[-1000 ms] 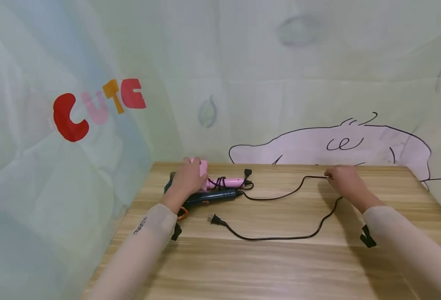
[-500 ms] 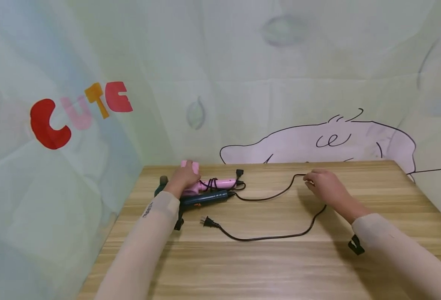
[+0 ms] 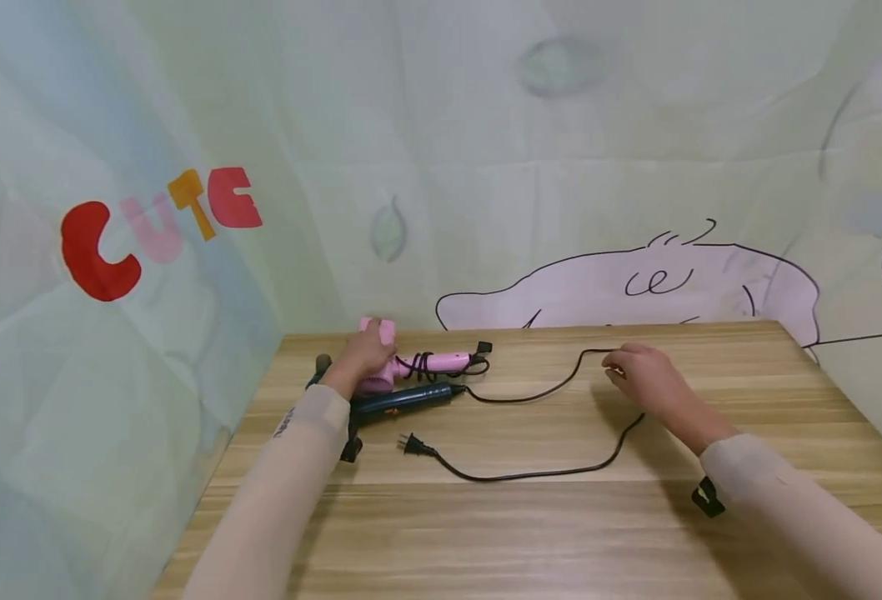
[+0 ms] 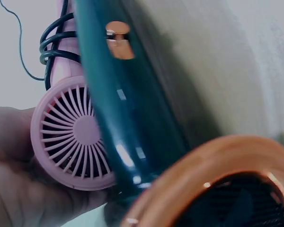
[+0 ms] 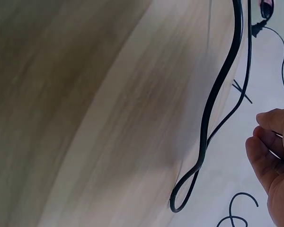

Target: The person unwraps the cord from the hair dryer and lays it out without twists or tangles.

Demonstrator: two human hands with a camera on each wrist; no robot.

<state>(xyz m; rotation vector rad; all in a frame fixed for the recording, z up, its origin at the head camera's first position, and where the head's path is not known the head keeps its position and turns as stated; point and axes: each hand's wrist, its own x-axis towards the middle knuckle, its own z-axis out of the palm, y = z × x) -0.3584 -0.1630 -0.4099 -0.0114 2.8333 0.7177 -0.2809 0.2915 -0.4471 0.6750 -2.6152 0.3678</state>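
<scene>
Left hand (image 3: 366, 354): thumb and fingers clamped round the barrel of the pink plastic hair dryer with a round slatted grille (image 4: 86, 130), at the table's back left. Its black cord is wound round the handle; gripping the barrel, away from those coils, looks sound.

Dark teal glossy hair dryer with copper trim (image 3: 408, 401): lies just in front. Any sideways shift of the pink one should be small, to avoid knocks.

Black two-pin plug (image 3: 414, 445): on the wood-grain table (image 3: 486, 537).

Thin black cord (image 3: 527, 476): one long loose bend; best straightened gently.

Right hand (image 3: 645, 379): fingers bent, tips nearly together by the bend; cannot tell whether they pinch it.
</scene>
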